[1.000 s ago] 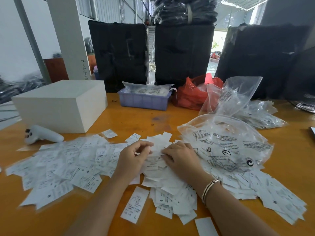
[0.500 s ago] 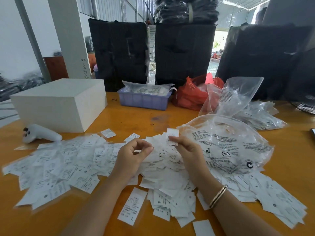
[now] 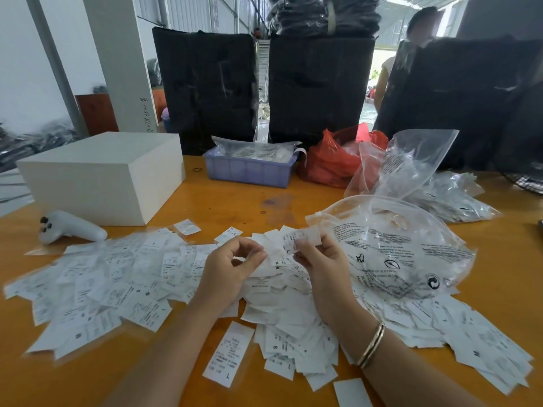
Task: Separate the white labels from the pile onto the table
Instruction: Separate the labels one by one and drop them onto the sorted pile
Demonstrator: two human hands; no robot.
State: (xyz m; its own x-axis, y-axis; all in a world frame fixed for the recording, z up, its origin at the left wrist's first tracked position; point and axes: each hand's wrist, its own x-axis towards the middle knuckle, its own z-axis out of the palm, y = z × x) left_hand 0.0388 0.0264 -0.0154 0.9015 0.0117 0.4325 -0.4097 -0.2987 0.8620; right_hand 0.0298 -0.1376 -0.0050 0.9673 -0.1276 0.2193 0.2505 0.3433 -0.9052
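A person's right hand pinches a small white label between thumb and fingertips, lifted just above the pile of labels on the orange table. The left hand hovers beside it, fingers curled with thumb and forefinger nearly touching, holding nothing visible. More labels lie spread to the left. A clear bag lies to the right.

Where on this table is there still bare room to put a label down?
Bare orange table lies between the white box, blue tray and label pile; more at the near left corner. Crowded: the middle, where both hands work, and under the clear bag.
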